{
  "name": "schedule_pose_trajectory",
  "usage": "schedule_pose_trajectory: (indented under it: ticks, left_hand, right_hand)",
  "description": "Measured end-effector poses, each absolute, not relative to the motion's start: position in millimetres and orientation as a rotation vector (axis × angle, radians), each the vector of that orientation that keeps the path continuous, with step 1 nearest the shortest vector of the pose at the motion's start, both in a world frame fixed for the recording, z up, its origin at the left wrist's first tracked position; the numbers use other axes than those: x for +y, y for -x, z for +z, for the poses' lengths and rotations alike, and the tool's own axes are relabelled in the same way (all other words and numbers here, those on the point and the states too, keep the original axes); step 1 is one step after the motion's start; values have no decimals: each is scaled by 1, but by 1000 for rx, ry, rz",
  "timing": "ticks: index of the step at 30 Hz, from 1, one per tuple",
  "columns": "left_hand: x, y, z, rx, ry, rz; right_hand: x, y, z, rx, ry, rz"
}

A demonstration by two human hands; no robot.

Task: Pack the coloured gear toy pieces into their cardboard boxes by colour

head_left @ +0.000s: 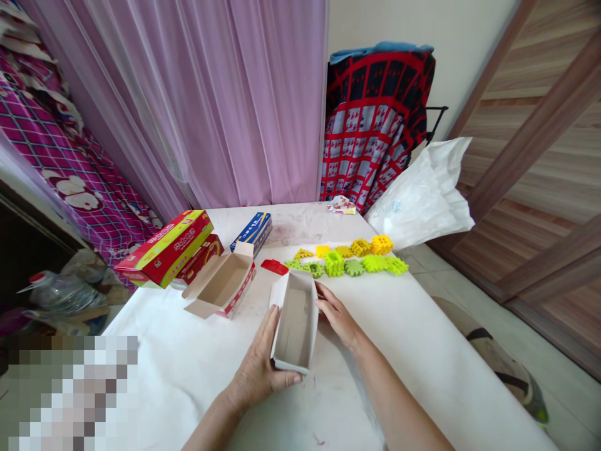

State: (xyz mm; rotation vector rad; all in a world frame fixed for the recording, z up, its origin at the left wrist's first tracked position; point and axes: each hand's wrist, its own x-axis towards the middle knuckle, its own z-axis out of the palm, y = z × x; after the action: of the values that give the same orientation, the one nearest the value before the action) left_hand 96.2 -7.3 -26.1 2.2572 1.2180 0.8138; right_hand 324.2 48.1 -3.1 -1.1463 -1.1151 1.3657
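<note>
An open, bare-looking white box (295,322) is tilted toward me over the white-covered table (375,319). My left hand (263,360) holds its left side and near end, thumb along the bottom edge. At the box's far right side, the fingers of my right hand (335,313) grip the wall. Just beyond the box lie a red piece (275,267), green toothed pieces (334,264) and yellow toothed pieces (360,247). An opened carton (223,285) with its flaps spread stands to the left of my hands.
Red and yellow boxes (171,247) stand at the back left, a blue box (252,233) beside them. A crumpled wrapper (342,205) lies at the far edge. Off the right corner is a white bag (422,194). Bottles and bags (68,291) sit left of the table.
</note>
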Motion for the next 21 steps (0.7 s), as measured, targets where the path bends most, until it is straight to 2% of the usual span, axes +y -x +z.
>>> schedule_pose_trajectory:
  ticks: [4,13,21]
  left_hand:
    - [3,-92,-23,1147,-2409,796]
    - [5,-85,-31,1025,-2229,859]
    - [-2,-95,-30,1035,-2183,879]
  right_hand:
    - [47,-321,-3,-1126,1125,1352]
    - [46,-313,-12,-1111,1102,1362]
    - [45,-311,-21,-1203,1213,1131]
